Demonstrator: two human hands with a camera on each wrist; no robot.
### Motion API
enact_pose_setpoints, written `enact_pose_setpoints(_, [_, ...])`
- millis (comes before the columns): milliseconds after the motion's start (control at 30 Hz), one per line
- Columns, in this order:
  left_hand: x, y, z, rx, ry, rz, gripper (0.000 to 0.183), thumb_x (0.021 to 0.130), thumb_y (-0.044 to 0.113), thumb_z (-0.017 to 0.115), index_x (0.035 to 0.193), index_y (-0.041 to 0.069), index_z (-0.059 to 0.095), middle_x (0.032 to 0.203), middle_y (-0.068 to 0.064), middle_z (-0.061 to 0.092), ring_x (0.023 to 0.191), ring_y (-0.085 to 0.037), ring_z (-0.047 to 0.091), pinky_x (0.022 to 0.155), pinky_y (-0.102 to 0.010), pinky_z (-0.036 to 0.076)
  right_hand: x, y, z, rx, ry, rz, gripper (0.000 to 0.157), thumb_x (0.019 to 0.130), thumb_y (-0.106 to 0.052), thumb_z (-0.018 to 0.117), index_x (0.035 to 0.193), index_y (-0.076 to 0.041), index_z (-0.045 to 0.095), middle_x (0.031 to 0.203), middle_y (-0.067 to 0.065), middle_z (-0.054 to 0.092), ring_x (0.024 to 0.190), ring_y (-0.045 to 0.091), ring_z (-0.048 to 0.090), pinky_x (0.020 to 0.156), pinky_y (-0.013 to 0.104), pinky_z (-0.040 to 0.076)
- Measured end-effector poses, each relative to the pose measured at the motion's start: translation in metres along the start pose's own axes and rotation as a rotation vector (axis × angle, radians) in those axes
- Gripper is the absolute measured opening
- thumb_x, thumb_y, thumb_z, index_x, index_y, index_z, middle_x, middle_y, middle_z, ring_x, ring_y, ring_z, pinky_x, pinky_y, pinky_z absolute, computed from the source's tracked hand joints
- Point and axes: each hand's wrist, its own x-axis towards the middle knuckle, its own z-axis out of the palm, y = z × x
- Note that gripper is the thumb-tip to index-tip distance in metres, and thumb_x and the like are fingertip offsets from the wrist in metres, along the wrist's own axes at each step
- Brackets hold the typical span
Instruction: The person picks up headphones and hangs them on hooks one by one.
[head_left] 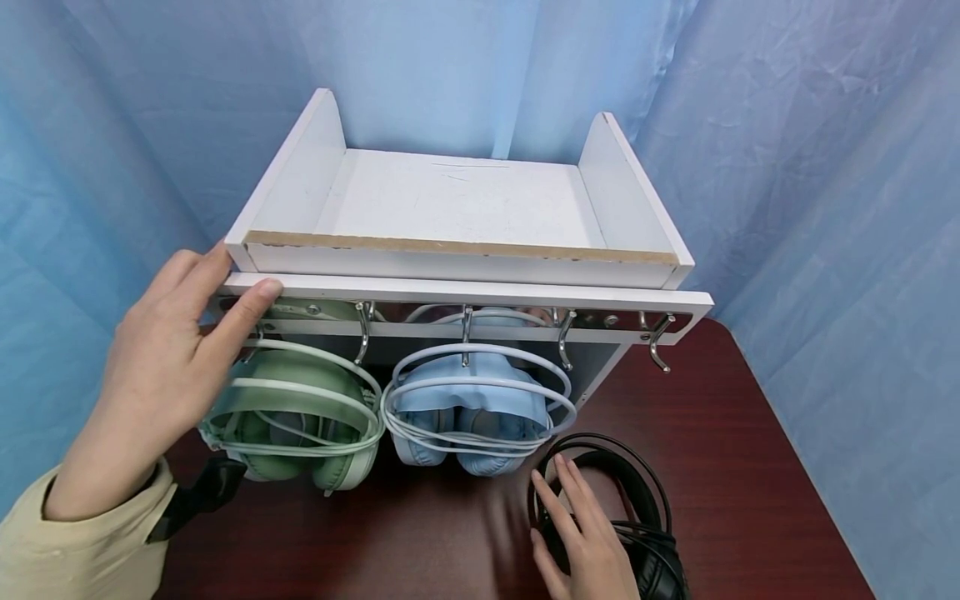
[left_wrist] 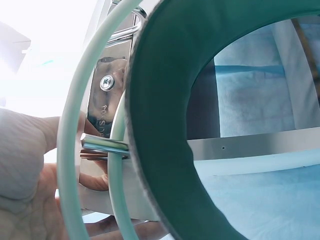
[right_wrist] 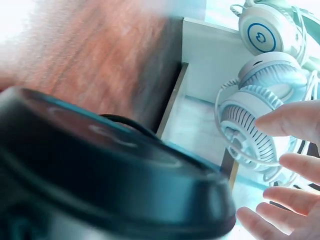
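My left hand grips the left front corner of a white shelf, its thumb lying along the front board. Below that thumb, green headphones hang from a metal hook; their green band and pale cable fill much of the left wrist view. Light blue headphones hang beside them on another hook. Black headphones with a dark cable lie on the table, right of the shelf. Over their band is my right hand, fingers spread and straight. A black ear cup looms blurred in the right wrist view.
Two hooks on the right of the metal rail hold no headphones. The shelf's upper tray has raised sides. A dark red table lies under everything, and blue curtains hang behind and at both sides.
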Motion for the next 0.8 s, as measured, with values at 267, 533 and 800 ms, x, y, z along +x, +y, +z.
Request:
enact_pose_setpoints(267, [0.0,-0.001,0.0,0.009,0.005,0.004,0.048,0.096,0.038,0.046,0.14,0.018,0.042,0.109,-0.018,0.049,0.076,-0.027,0.041,0.057,-0.037,0.027,-0.01,0.008,-0.002,-0.042,-0.048,0.061,0.081,0.068,-0.022,0.078,0.139,-0.028,0.042,0.145,0.004,0.04,0.128,0.022,0.045,0.084,0.04,0.047])
enact_pose_setpoints(533, [0.0,-0.001,0.001,0.013,0.007,0.004,0.048,0.096,0.039,0.047,0.14,0.019,0.042,0.108,-0.017,0.049,0.074,-0.026,0.041,0.057,-0.036,0.028,-0.017,0.012,-0.005,-0.079,-0.096,0.18,0.072,0.077,-0.02,0.073,0.14,-0.033,0.04,0.144,0.003,0.042,0.122,0.023,0.05,0.082,0.042,0.049])
enact_pose_setpoints(800, [0.0,0.0,0.001,0.009,0.008,0.006,0.048,0.096,0.038,0.047,0.14,0.019,0.042,0.109,-0.018,0.049,0.076,-0.027,0.042,0.058,-0.038,0.029,-0.026,0.023,-0.006,-0.066,-0.037,0.226,0.07,0.077,-0.006,0.066,0.139,-0.03,0.043,0.143,0.004,0.042,0.134,0.013,0.036,0.103,0.031,0.032])
